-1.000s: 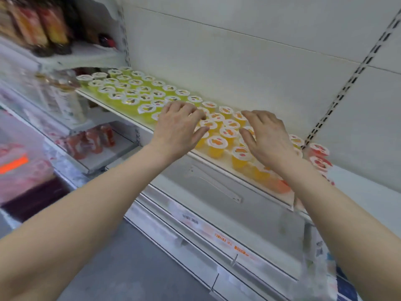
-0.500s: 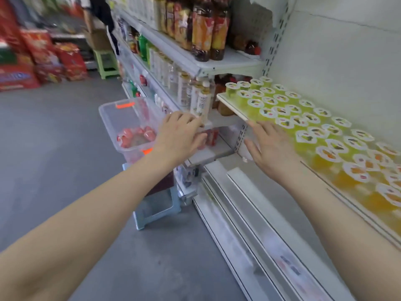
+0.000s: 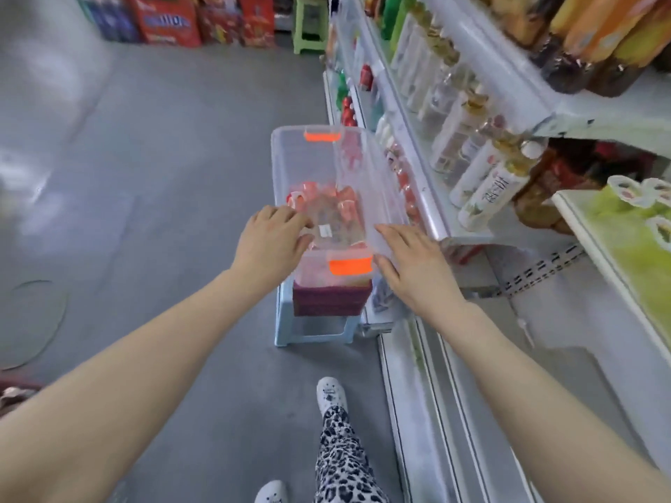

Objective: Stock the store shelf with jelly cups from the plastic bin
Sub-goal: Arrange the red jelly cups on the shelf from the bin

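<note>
The store shelf [image 3: 595, 245] runs down the right side. Only its near end is in frame, with a few green-lidded cups [image 3: 650, 197] on it before the edge cuts it off. To its left, out in the aisle, the clear plastic bin [image 3: 290, 165] sits raised on a pale blue stool [image 3: 312, 332]. Both hands are at the bin's near end and hold nothing: the left hand [image 3: 270, 237] reaches over the near rim with loosely spread fingers, and the right hand [image 3: 417, 266] lies flat-fingered at the near right corner (touching the wall or just beside it, I cannot tell). The red jelly cups [image 3: 308, 192] lie low in the bin. They are probably light, with thin walls that give and film lids that could puncture, so they are best pinched by the sides under the rim, a few per hand. Glare and blur on the bin wall hide how many remain.
</note>
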